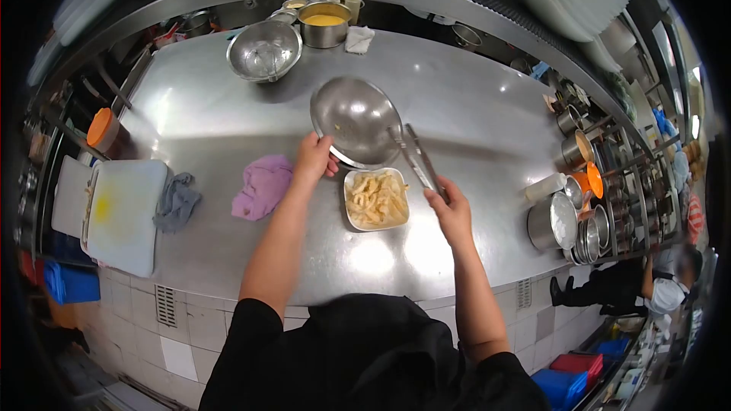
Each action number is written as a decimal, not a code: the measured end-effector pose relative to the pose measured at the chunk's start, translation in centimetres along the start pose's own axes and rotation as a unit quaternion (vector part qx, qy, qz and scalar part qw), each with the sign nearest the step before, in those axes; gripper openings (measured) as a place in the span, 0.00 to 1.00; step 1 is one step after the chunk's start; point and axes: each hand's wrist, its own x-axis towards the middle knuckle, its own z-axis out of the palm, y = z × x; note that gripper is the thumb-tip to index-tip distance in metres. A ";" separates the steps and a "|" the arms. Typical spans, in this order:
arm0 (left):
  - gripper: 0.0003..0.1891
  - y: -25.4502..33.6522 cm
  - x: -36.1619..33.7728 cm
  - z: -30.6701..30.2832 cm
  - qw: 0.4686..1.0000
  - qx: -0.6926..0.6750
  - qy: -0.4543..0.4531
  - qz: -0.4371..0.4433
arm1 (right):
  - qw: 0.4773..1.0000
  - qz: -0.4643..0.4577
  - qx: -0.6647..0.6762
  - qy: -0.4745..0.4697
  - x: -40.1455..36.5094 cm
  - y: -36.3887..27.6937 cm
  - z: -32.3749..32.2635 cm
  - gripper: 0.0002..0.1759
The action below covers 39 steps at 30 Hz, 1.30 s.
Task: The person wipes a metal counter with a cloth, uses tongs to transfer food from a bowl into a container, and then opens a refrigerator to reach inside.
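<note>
My left hand (314, 158) grips the rim of a metal mixing bowl (356, 118), which is tilted toward me and looks nearly bare inside apart from a small bit of food. In my right hand (451, 205) is a pair of metal tongs (421, 161), their tips at the bowl's right edge. Just below the bowl, a square white dish (349, 213) stands on the steel table, filled with pale yellow pieces that look like fries or pasta (376, 199). A pink cloth (263, 186) lies left of my left forearm.
Another metal bowl (264, 51) and a pot of yellow liquid (324, 24) stand at the back. A white cutting board (126, 213) and grey cloth (177, 202) lie left. Metal pots (551, 222) crowd the right edge. A person (609, 281) stands beyond, far right.
</note>
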 end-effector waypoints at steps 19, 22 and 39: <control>0.09 5.7 -0.3 -1.9 0.779 0.471 0.055 0.410 | 0.998 -0.002 0.027 0.049 -1.1 -0.1 -3.1 0.27; 0.09 5.1 -1.4 -1.4 0.950 0.244 0.039 0.190 | 0.996 -0.037 -0.079 0.020 1.2 -2.4 -0.5 0.28; 0.12 -2.8 5.2 0.6 0.990 -0.134 0.040 -0.009 | 0.981 0.095 -0.149 -0.075 5.5 7.7 1.8 0.24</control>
